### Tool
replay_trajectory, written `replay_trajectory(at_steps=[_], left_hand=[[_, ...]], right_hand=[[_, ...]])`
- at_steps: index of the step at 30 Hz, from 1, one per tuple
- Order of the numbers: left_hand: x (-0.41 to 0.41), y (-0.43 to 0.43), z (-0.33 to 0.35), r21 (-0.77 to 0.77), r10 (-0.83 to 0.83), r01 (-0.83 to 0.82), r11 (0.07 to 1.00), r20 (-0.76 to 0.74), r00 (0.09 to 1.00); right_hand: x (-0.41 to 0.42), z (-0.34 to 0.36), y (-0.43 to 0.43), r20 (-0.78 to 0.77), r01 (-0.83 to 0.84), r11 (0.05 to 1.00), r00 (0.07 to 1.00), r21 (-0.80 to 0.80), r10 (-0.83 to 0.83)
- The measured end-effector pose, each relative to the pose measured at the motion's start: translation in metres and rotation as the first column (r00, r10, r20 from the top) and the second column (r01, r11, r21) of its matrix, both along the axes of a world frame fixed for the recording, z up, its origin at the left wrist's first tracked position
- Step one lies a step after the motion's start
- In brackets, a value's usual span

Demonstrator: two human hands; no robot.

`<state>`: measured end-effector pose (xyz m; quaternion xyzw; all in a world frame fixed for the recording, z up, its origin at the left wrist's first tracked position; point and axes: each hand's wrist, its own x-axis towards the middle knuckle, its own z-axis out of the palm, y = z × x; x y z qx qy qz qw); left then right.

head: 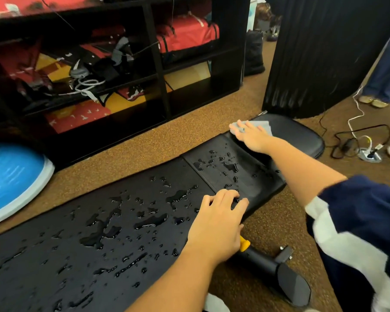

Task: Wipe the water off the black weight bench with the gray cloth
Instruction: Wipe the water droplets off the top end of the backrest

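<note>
**Wet bench, cloth pressed flat at the far pad**

1. Left hand [218, 224]. Seen nearest the camera, at the end of a bare forearm that enters from the bottom edge. The palm is laid down on the near edge of the black weight bench [81, 262], with the fingers [225, 195] curled and bunched together at the seam between two pads. Nothing is pinched or held in it.

2. Black weight bench. Laid across the view from lower left to upper right, on brown speckled carpet [144, 140]. The long near pad is covered in water [151, 221], in pools and scattered beads. More drops are seen on the middle pad. The far rounded pad shows no drops. A black foot with a yellow part [244, 244] is seen below the bench edge, just under the left wrist.

3. Right hand [251, 135]. Reached out on a straight, bare arm, a navy and white sleeve pushed up past the elbow. The hand is spread flat, fingers splayed, palm down.

4. Gray cloth [265, 126]. Held beneath the right hand, pressed flat against the bench at the join of the middle and far pads. Its edges are seen beyond the fingertips and at the right of the hand.

5. Black shelf unit [158, 64]. Stood beyond the carpet strip, filled with red items. A blue dome [11, 176] is seen at the left edge.
</note>
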<state>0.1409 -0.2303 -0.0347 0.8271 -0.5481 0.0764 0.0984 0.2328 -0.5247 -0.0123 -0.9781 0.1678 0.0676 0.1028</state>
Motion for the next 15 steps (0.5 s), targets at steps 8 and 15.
replay_trajectory(at_steps=[8, 15], left_hand=[[0.001, -0.001, -0.005, -0.036, -0.002, 0.003, 0.999, 0.016, 1.000], [0.001, -0.002, -0.006, -0.021, 0.012, -0.011, 1.000, 0.034, 0.999]], right_hand=[[-0.123, -0.017, 0.026, 0.199, 0.124, 0.987, 0.970, 0.102, -0.142], [-0.110, -0.021, -0.032, 0.264, 0.442, 0.888, 0.848, 0.126, -0.459]])
